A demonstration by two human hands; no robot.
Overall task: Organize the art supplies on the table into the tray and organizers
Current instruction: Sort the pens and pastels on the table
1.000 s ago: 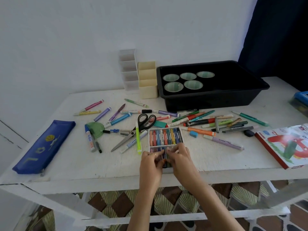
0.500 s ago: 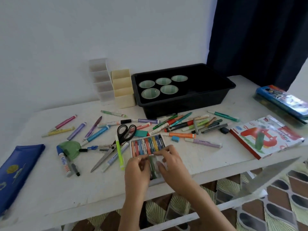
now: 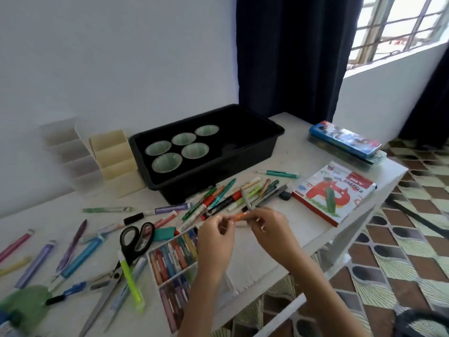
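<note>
My left hand and my right hand are raised together above the table, both pinching an orange marker between their fingertips. Just below and left of them lies the open white box of oil pastels, partly covered by my left forearm. A heap of markers and pens lies behind my hands, in front of the black tray, which holds several green cups. Cream and clear stepped organizers stand left of the tray.
Black scissors, a yellow-green highlighter and more markers lie scattered at the left. An oil pastels lid and a blue pencil box sit at the right, near the table's edge. Tiled floor lies beyond.
Both hands lifted off the pastel box and moved up and right; they now hold an orange marker. The camera view swung right, showing the window and curtain.
</note>
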